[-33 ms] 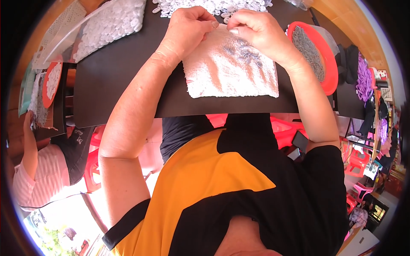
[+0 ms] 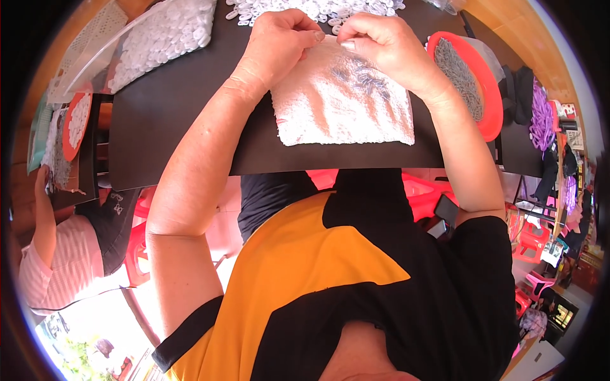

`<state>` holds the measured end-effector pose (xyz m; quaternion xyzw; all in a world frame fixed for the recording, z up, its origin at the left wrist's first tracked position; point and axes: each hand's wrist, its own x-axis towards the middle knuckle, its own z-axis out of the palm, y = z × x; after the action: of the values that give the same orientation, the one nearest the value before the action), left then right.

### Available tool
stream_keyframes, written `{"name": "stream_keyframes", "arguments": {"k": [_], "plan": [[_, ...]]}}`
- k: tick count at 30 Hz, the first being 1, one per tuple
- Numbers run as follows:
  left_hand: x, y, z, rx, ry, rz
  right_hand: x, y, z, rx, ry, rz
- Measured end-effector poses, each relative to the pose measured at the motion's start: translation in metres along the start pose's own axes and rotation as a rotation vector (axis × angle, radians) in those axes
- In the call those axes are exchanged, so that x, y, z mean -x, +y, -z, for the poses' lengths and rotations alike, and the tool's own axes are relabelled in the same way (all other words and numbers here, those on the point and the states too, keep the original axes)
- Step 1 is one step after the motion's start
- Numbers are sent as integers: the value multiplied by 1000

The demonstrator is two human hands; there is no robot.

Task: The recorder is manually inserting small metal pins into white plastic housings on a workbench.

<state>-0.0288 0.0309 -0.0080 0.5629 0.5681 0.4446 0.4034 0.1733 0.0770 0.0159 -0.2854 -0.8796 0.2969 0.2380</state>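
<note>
A white towelling cloth (image 2: pixel 318 114) lies on the dark table in front of me, with a scatter of small grey metal pins (image 2: pixel 375 82) on its right half. At the cloth's far edge my left hand (image 2: pixel 283 44) is closed in a pinch. My right hand (image 2: pixel 381 51) pinches too, a little to the right, above the pins. What the fingertips hold is too small to make out. Just beyond both hands spreads a pile of small white oval plastic pieces (image 2: pixel 298 9).
A red-rimmed tray (image 2: pixel 492 114) with many grey pins (image 2: pixel 457 76) stands on the right. A clear bag of white pieces (image 2: pixel 168 38) lies at the left of the dark table (image 2: pixel 171 120). Farther left, another person (image 2: pixel 63 247) reaches toward a second red tray (image 2: pixel 70 146).
</note>
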Motion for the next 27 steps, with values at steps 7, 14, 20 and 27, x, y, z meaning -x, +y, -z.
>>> {"name": "stream_keyframes", "arguments": {"k": [7, 14, 20, 27], "plan": [[-1, -3, -1, -50, 2, -40, 1, 17, -7, -211, 39, -93], [2, 1, -1, 201, 32, -1, 5, 8, -13, -426, 104, -112], [0, -1, 1, 211, 10, 10, 6, 13, -16, 69, 98, 140], [-1, -1, 0, 193, -2, 18, 5, 18, -14, -229, 167, 110]]}}
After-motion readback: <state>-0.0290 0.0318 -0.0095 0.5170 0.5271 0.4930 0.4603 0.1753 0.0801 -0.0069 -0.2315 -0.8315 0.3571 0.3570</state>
